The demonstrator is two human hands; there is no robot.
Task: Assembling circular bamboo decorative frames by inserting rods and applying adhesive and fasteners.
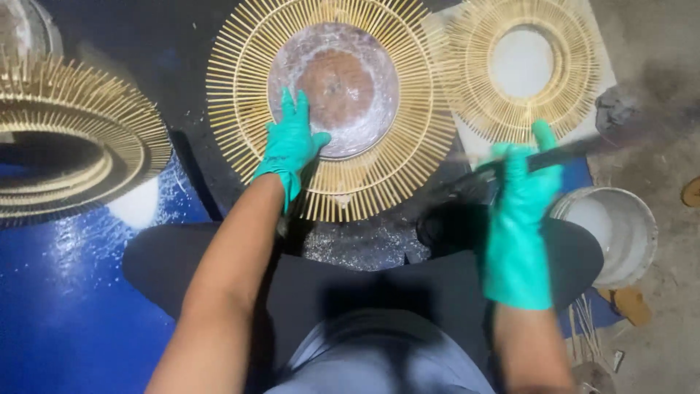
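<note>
A round sunburst frame of thin pale-yellow sticks (332, 109) lies flat on the dark floor (189, 80) just ahead of the person's knees, its sticks fanning out from a central ring. A round disc with a brown middle and a white-smeared rim (343, 80) fills that ring. The left hand in a teal rubber glove (290, 142) rests palm-down on the lower left edge of the disc, fingers spread flat and pointing away from the body; its grip is open and closes on nothing. The right hand, also in a teal glove (521, 211), is raised to the right of the frame, its grip closed round a dark, slender tool handle (569, 149) that runs up and to the right; the tool is blurred and its end cannot be made out.

Just beyond the right hand a second, smaller stick frame with an empty centre (521, 66) lies on a pale sheet. Near the right knee stands a white round bucket (616, 230). At far left a stack of similar stick frames (73, 146) sits on a blue sheet (65, 306) speckled with white.
</note>
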